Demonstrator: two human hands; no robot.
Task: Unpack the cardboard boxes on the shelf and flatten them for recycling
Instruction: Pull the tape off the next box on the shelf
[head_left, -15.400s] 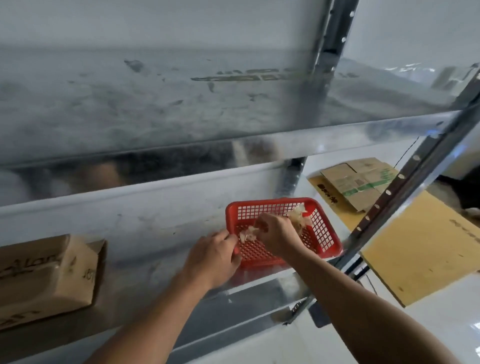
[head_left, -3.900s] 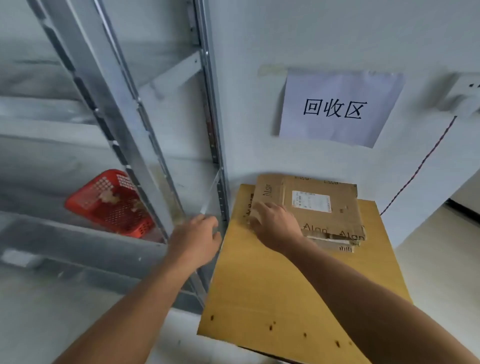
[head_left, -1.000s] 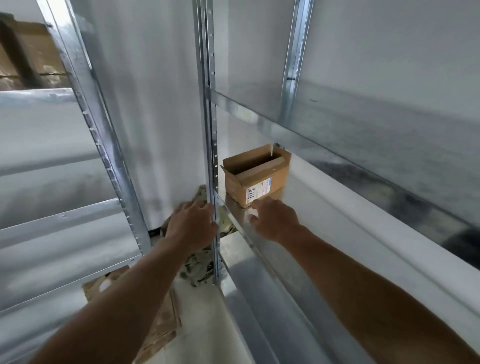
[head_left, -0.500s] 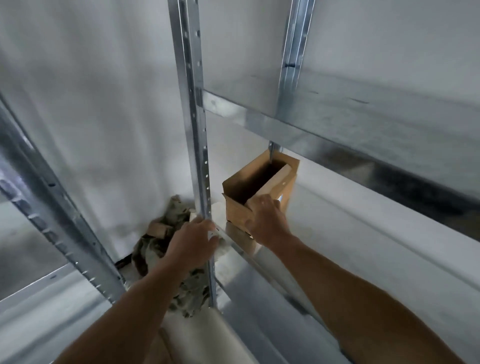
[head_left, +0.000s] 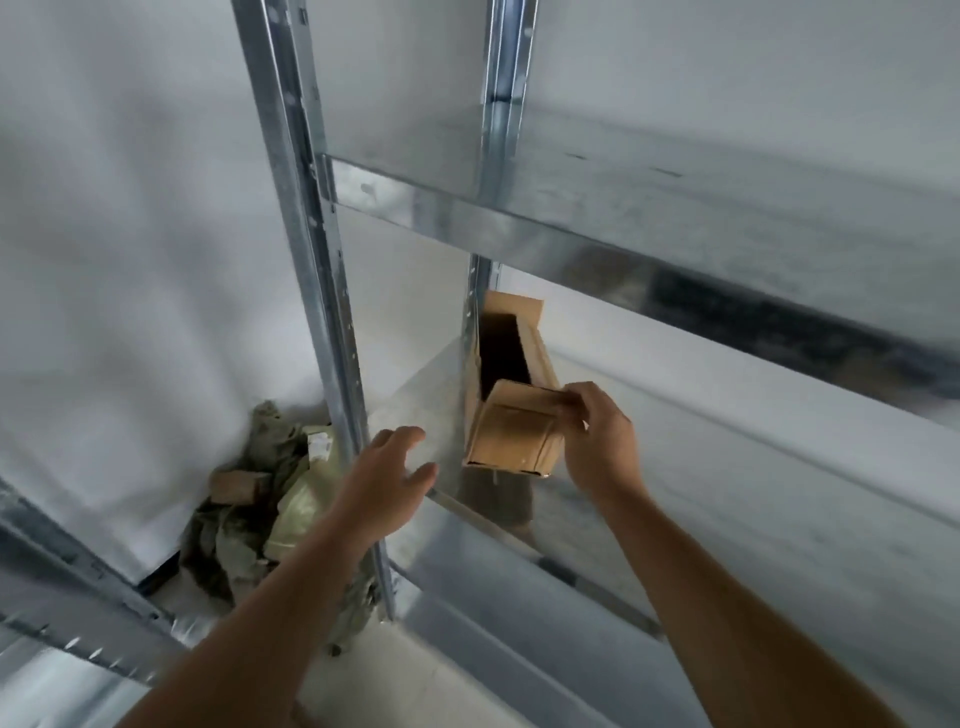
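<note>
Here the right hand (head_left: 597, 441) pinches the near flap of the open box (head_left: 511, 415), which sits tilted at the left end of the shelf (head_left: 727, 493), close behind the rear post (head_left: 478, 332). The left hand (head_left: 384, 483) hangs open and empty beside the front post (head_left: 332, 322), touching nothing. The likely trouble: a one-flap grip may tear or fold the card, and the box could snag the post and drop onto the rubbish (head_left: 249, 509) below.
</note>
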